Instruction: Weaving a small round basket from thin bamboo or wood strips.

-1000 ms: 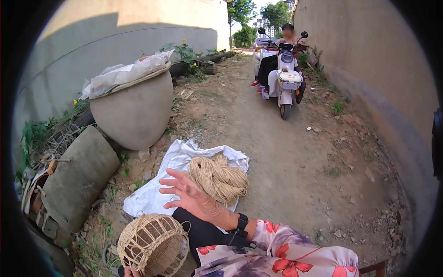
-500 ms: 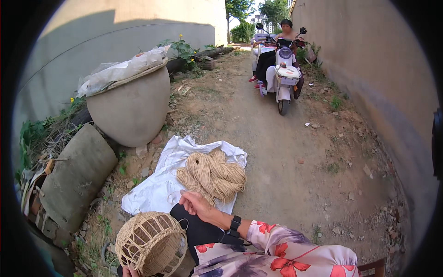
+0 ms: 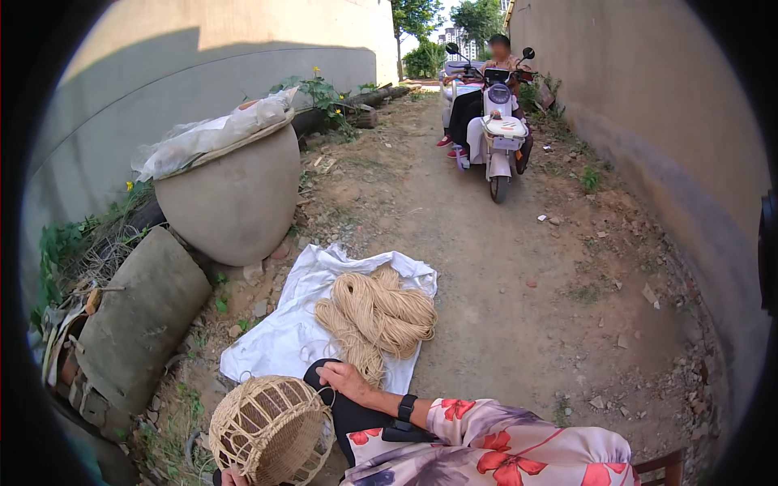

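A half-woven basket (image 3: 271, 433) of straw-coloured cord, with open lattice sides, lies tilted at the lower left, its mouth facing right. My left hand (image 3: 233, 476) grips its lower edge; only some fingers show at the picture's bottom. Just right of the basket's top, my right hand (image 3: 344, 379) is closed in a pinch over my dark-clad knee. A thin strand of cord curves between the basket and these fingers. Beyond the hand, thick hanks of tan cord (image 3: 377, 316) rest on a white plastic sheet (image 3: 275, 344) on the ground.
A large clay vat (image 3: 231, 190) topped with plastic stands at left, with a curved grey slab (image 3: 146, 316) nearer me. Up the dirt lane (image 3: 486, 324), a person sits on a white electric scooter (image 3: 500, 130). Walls flank both sides, with rubble along the right one.
My right hand has come down and slightly nearer the basket, drawing in the strand. The view has shifted a little, and the basket stays in my left hand.
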`<action>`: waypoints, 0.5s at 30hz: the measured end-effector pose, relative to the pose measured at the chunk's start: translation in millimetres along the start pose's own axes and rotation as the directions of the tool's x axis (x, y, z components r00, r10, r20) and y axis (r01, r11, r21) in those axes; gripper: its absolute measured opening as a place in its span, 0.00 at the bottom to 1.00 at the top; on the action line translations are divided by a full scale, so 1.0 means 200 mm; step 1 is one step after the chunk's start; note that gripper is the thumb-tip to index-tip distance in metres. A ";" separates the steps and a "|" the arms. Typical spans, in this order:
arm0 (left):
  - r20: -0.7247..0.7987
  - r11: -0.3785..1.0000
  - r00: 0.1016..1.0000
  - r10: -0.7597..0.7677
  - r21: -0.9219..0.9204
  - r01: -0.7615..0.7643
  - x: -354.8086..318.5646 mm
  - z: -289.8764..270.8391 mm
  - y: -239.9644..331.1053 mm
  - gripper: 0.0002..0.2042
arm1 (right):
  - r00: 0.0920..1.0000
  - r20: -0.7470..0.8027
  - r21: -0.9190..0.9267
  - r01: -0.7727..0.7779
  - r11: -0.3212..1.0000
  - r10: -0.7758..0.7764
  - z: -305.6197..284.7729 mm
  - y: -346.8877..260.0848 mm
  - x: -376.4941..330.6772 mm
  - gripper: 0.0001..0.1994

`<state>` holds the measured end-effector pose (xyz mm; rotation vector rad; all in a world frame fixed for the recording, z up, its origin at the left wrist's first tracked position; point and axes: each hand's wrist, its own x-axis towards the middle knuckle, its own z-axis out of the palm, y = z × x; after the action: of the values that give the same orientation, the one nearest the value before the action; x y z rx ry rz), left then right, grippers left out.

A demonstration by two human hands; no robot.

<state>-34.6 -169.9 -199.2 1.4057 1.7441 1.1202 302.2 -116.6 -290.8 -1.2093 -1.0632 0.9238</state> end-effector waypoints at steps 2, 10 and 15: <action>0.003 0.999 0.999 0.047 0.020 -0.047 0.00 0.00 0.00 0.22 | 0.994 -0.026 -0.027 0.103 0.994 -0.104 0.00 0.02 0.01 0.19; 0.009 0.997 0.999 -0.045 0.058 0.044 -0.01 0.00 0.04 0.24 | 0.999 0.001 -0.048 0.044 0.998 -0.044 0.00 0.02 0.00 0.18; 0.022 1.000 1.000 -0.013 0.010 0.012 -0.03 0.00 0.06 0.24 | 0.999 -0.005 -0.055 0.040 0.998 -0.041 -0.01 0.02 0.00 0.18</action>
<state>-27.4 -174.9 -189.1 1.4060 1.7435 1.0870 304.5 -116.8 -294.9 -1.2302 -1.1106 0.8647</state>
